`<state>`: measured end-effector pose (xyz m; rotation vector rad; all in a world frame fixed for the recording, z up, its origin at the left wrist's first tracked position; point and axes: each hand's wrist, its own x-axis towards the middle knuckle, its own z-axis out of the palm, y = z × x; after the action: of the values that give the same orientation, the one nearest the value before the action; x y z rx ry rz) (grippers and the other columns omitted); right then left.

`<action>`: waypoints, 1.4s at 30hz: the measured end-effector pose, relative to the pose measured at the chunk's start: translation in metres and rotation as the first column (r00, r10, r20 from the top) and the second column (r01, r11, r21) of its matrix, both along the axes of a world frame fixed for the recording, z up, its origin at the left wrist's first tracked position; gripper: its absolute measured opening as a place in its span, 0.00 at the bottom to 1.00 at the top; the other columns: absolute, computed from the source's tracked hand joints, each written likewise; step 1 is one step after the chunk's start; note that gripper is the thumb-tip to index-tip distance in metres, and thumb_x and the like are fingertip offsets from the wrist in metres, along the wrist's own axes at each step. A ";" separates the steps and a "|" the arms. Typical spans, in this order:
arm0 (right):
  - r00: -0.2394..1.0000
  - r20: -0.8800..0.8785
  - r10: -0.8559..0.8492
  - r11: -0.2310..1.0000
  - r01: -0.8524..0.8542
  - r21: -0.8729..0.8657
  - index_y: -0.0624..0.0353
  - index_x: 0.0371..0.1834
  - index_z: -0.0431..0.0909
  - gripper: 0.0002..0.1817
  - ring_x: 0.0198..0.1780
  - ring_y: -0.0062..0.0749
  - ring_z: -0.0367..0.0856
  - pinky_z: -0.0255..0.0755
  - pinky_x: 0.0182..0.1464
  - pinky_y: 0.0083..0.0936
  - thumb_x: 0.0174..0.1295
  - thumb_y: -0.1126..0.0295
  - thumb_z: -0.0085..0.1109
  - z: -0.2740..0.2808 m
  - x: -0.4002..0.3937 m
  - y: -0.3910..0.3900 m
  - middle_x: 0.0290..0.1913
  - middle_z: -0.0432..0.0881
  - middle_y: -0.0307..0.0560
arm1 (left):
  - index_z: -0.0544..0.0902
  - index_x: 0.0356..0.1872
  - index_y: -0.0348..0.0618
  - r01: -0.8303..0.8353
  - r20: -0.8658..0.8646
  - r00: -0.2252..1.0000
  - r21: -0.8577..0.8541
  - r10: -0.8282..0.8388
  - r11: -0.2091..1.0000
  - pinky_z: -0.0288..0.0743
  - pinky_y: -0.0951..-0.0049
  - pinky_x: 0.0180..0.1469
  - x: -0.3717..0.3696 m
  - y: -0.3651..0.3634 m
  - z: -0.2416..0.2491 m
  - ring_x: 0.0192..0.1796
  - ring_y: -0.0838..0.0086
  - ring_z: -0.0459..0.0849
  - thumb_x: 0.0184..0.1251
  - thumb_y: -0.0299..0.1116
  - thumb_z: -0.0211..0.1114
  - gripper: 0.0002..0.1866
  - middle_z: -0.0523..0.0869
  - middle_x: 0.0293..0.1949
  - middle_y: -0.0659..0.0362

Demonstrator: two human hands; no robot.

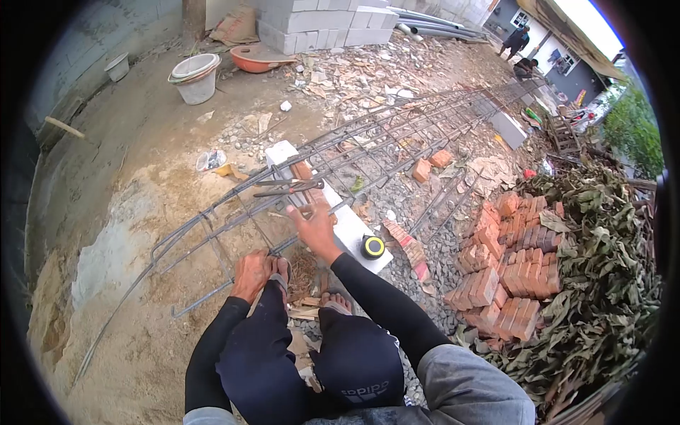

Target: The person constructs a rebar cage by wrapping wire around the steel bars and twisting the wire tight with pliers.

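A long rebar cage (382,145) stretches diagonally away from me, its near end by my feet. My left hand (251,276) is closed low at the cage's lower bar, beside my left foot; its fingertips are partly hidden. My right hand (316,230) is over the near part of the cage, its fingers apart and slightly bent. Just beyond its fingertips, dark-handled pincers (287,188) lie across the bars. Beneath the cage are a white block (347,230) and a red brick (302,171). A black and yellow tape measure (372,247) sits on the block.
Stacked red bricks (506,273) and dry leaves (602,283) are at right. Two loose bricks (431,164) lie near the cage. Buckets (195,78), an orange basin (258,60) and grey blocks (319,28) stand behind. Two people (520,49) are far off at the cage's other end.
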<state>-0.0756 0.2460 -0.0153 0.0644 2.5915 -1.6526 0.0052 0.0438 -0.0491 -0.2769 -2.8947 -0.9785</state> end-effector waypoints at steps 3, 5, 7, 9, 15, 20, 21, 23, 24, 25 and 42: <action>0.891 0.433 -0.137 0.666 0.407 -0.626 0.59 0.54 0.76 0.26 0.27 0.32 0.85 0.76 0.25 0.31 0.67 0.50 0.70 -0.003 -0.061 0.011 0.35 0.84 0.47 | 0.83 0.35 0.37 -0.011 0.016 1.000 -0.046 0.012 0.999 0.78 0.44 0.42 0.004 0.000 0.009 0.41 0.39 0.86 0.68 0.37 0.62 0.12 0.86 0.35 0.39; 0.887 0.425 -0.181 0.620 0.438 -0.651 0.57 0.54 0.73 0.23 0.28 0.27 0.83 0.75 0.24 0.24 0.67 0.55 0.72 -0.005 -0.085 0.003 0.38 0.83 0.44 | 0.85 0.38 0.38 -0.010 0.009 1.000 -0.070 0.010 0.998 0.79 0.45 0.42 0.000 -0.003 0.003 0.40 0.40 0.87 0.67 0.39 0.62 0.13 0.87 0.36 0.41; 0.885 0.400 -0.240 0.630 0.455 -0.629 0.58 0.52 0.73 0.21 0.28 0.27 0.83 0.75 0.24 0.25 0.66 0.60 0.73 -0.018 -0.097 0.003 0.38 0.83 0.45 | 0.86 0.40 0.38 0.000 0.027 1.000 -0.072 0.002 0.997 0.80 0.46 0.42 0.000 -0.002 -0.002 0.40 0.40 0.87 0.67 0.40 0.63 0.14 0.88 0.36 0.42; 0.853 0.404 -0.331 0.575 0.522 -0.630 0.61 0.48 0.74 0.18 0.27 0.27 0.83 0.72 0.23 0.23 0.65 0.67 0.73 -0.029 -0.105 -0.002 0.35 0.83 0.45 | 0.86 0.40 0.39 -0.008 0.079 0.997 -0.066 0.013 0.998 0.80 0.45 0.42 0.000 -0.004 0.000 0.40 0.40 0.87 0.67 0.40 0.63 0.14 0.88 0.37 0.42; 0.918 -0.254 -0.303 0.867 0.154 -0.474 0.68 0.46 0.85 0.14 0.30 0.16 0.76 0.69 0.33 0.17 0.61 0.70 0.74 0.063 -0.051 0.021 0.32 0.83 0.36 | 0.85 0.38 0.40 0.018 0.012 1.000 -0.022 -0.018 1.000 0.80 0.45 0.43 0.002 -0.010 -0.005 0.41 0.42 0.87 0.69 0.39 0.62 0.13 0.88 0.36 0.43; 0.934 -0.352 -0.053 0.891 -0.115 -0.439 0.67 0.55 0.82 0.24 0.43 0.27 0.83 0.75 0.48 0.26 0.75 0.53 0.61 0.167 0.008 0.058 0.43 0.86 0.46 | 0.85 0.37 0.39 0.020 0.028 0.999 -0.065 -0.018 0.998 0.81 0.46 0.44 0.003 -0.012 -0.010 0.41 0.43 0.88 0.70 0.39 0.62 0.13 0.89 0.36 0.44; 0.983 -0.170 0.069 0.784 -0.159 -0.600 0.66 0.55 0.81 0.27 0.45 0.30 0.83 0.76 0.50 0.29 0.79 0.48 0.54 0.145 0.018 0.065 0.45 0.86 0.50 | 0.85 0.36 0.39 0.024 0.034 0.999 -0.070 -0.022 0.997 0.81 0.47 0.43 0.007 -0.011 -0.009 0.40 0.43 0.88 0.70 0.39 0.62 0.13 0.89 0.35 0.44; 0.969 0.133 0.206 0.824 -0.098 -0.558 0.60 0.42 0.79 0.30 0.29 0.25 0.80 0.72 0.32 0.21 0.81 0.41 0.44 0.103 0.068 0.070 0.31 0.87 0.47 | 0.85 0.35 0.38 0.021 0.022 1.000 -0.080 -0.019 0.997 0.82 0.47 0.42 0.002 -0.012 -0.009 0.39 0.43 0.88 0.70 0.38 0.62 0.13 0.89 0.34 0.45; 0.952 0.278 0.131 0.907 -0.002 -0.421 0.60 0.44 0.79 0.29 0.25 0.22 0.79 0.66 0.26 0.18 0.81 0.42 0.45 0.079 0.092 0.068 0.24 0.83 0.40 | 0.85 0.35 0.38 0.028 0.007 1.000 -0.073 -0.027 0.997 0.82 0.47 0.42 0.002 -0.012 -0.011 0.38 0.43 0.89 0.69 0.38 0.63 0.13 0.89 0.33 0.44; 0.889 0.429 0.159 0.940 -0.003 -0.342 0.62 0.48 0.80 0.25 0.27 0.23 0.79 0.68 0.26 0.19 0.80 0.47 0.50 0.055 0.111 0.075 0.26 0.83 0.40 | 0.86 0.35 0.38 0.038 -0.004 0.999 -0.065 -0.038 0.997 0.82 0.47 0.41 0.000 -0.013 -0.014 0.38 0.43 0.89 0.69 0.38 0.63 0.12 0.89 0.33 0.44; 0.868 0.089 0.489 0.314 -0.270 0.910 0.31 0.82 0.61 0.42 0.61 0.74 0.71 0.77 0.50 0.68 0.64 0.74 0.59 0.031 0.117 0.021 0.61 0.69 0.65 | 0.87 0.33 0.42 0.001 -0.059 0.998 -0.048 -0.004 0.999 0.82 0.48 0.38 -0.001 -0.014 -0.025 0.35 0.43 0.88 0.64 0.39 0.67 0.11 0.88 0.30 0.44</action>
<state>0.0416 0.2673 0.0152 -0.6635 2.9533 0.0765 0.0045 0.0297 -0.0743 -0.3069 -2.8678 -0.8873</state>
